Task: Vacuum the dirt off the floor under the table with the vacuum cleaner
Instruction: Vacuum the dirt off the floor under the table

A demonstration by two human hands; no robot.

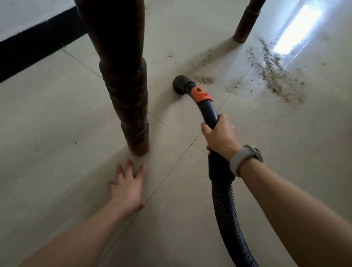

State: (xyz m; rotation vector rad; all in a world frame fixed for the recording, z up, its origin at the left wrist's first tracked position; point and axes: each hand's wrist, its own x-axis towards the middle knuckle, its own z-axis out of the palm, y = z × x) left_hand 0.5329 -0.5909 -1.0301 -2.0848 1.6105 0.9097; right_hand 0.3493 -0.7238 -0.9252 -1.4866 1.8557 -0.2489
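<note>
My right hand (220,136) grips the dark handle tube of the vacuum cleaner, just behind its orange collar (203,96). The round black nozzle (179,84) sits on the pale tiled floor, just left of a small patch of brown dirt (204,80). A bigger streak of dirt (275,73) lies further right, towards the far table leg. The ribbed black hose (229,216) runs back from my right hand to the lower right. My left hand (128,186) rests flat on the floor with fingers spread, just in front of the near table leg.
A thick dark wooden table leg (122,79) stands left of the nozzle, a second leg (248,16) at the back right. A white wall with a black skirting (34,38) runs along the left. Bright light glares on the floor at top right.
</note>
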